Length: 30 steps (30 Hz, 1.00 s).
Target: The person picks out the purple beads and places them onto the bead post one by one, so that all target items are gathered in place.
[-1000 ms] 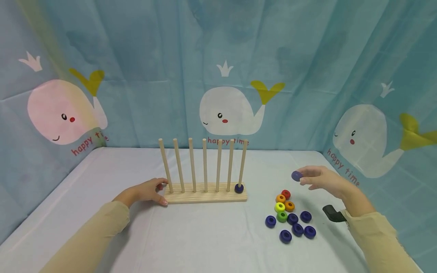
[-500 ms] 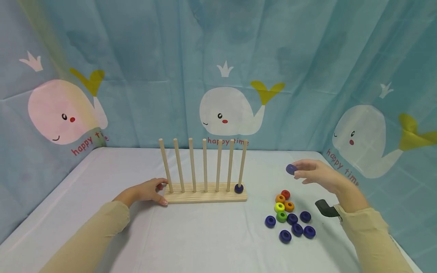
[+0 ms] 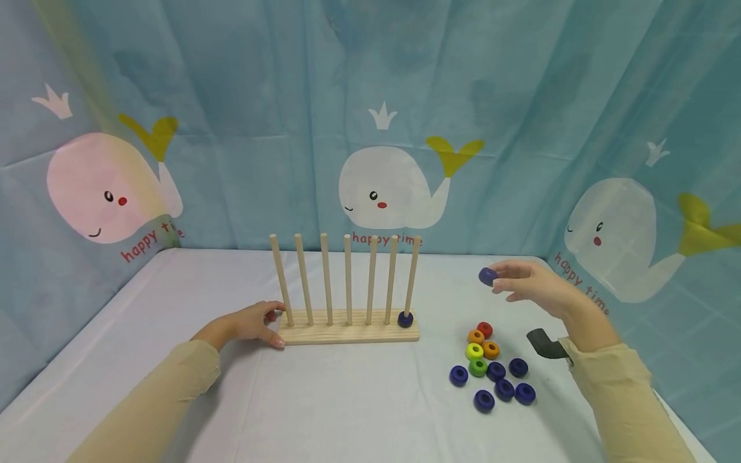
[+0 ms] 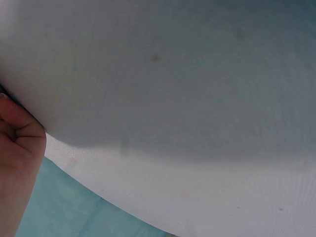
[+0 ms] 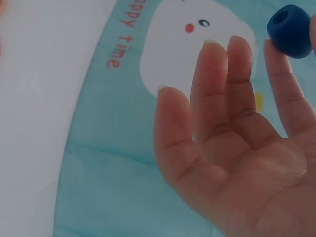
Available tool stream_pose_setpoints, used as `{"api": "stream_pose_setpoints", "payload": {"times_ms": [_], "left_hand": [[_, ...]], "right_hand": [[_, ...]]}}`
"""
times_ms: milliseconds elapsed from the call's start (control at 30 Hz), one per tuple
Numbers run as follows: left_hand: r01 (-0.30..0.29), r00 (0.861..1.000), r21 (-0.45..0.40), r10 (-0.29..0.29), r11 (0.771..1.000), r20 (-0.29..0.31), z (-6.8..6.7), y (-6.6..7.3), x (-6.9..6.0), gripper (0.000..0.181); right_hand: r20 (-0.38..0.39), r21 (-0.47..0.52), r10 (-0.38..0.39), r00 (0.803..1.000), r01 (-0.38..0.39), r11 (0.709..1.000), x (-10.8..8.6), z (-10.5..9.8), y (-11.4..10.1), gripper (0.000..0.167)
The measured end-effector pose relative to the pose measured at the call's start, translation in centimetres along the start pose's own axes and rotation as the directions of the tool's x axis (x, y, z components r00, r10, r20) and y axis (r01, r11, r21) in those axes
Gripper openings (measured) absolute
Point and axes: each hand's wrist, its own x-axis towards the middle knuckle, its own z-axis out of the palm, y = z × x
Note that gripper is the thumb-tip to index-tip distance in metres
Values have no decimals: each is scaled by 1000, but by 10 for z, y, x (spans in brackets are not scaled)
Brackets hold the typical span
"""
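A wooden peg rack with several upright dowels stands on the table, a dark blue bead around the foot of its rightmost dowel. My left hand grips the rack's left end, thumb at the front and a finger behind. In the left wrist view only part of that hand shows and the rack is out of sight. Raised above the table on the right, my right hand pinches a dark blue bead at its fingertips. The right wrist view shows this bead with its hole visible and the other fingers spread.
Loose beads lie below the right hand: a red one, orange ones, a yellow one, a green one and several dark blue ones. A whale-print curtain surrounds the white table.
My right hand has moved left and upward with the blue bead, towards the rack. The left hand, the rack and the loose beads have stayed in place.
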Motion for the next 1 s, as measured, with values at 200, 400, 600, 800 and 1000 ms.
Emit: {"api": "stream_pose_setpoints", "payload": {"times_ms": [200, 400, 600, 800, 1000], "left_hand": [[0, 1000, 3, 0, 1000, -2, 1, -3, 2, 85], [-5, 1000, 4, 5, 1000, 3, 1, -4, 2, 86], [-5, 1000, -5, 5, 1000, 7, 0, -3, 1, 85], [-1, 1000, -7, 1, 1000, 5, 0, -3, 1, 83], [5, 1000, -3, -5, 1000, 3, 1, -3, 2, 84]], "right_hand": [[-2, -7, 9, 1000, -9, 1000, 4, 1, -7, 53], [5, 6, -15, 1000, 15, 1000, 6, 2, -14, 50], [8, 18, -51, 999, 51, 999, 9, 2, -20, 46], [6, 25, -59, 998, 59, 998, 11, 1, -25, 46], [4, 25, -67, 998, 66, 997, 12, 1, -30, 44]]}}
